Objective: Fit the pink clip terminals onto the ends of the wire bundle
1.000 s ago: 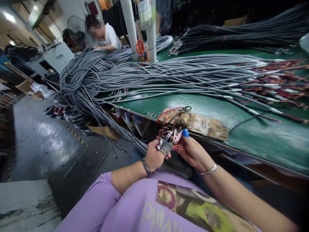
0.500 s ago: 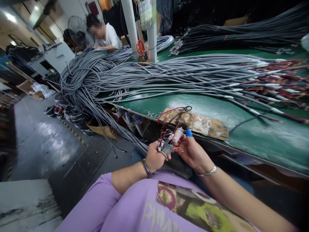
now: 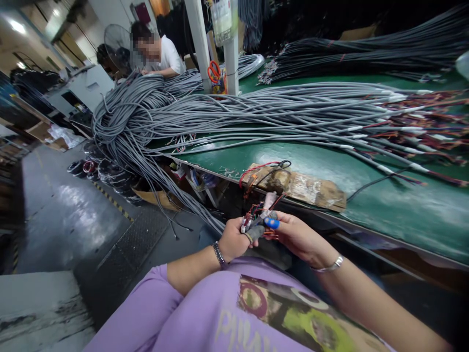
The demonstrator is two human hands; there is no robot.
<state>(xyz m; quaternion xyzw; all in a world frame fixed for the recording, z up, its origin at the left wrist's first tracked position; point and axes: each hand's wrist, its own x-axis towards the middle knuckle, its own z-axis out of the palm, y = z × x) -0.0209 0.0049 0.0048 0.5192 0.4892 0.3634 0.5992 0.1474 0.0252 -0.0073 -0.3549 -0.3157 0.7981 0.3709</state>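
My left hand [image 3: 234,239] is closed around the end of a grey cable whose thin coloured wires [image 3: 261,209] fan out above my fist, some tipped with white connectors. A grey cot covers its thumb. My right hand [image 3: 298,237] meets it from the right, pinching those wires with a blue-tipped finger [image 3: 271,223] laid across them. Both hands hover just in front of the green table's edge [image 3: 330,220], over my lap.
A big bundle of grey cables [image 3: 256,110] lies across the green table and spills off its left end. A taped cardboard pad [image 3: 304,186] sits near the edge. Black cables [image 3: 366,51] lie farther back. Another person [image 3: 161,54] works at the far left, beside a white post [image 3: 230,44] and a fan [image 3: 116,41].
My right hand has lowered and turned, so the blue-tipped finger now lies sideways over the wires instead of pointing up. The left hand has hardly moved.
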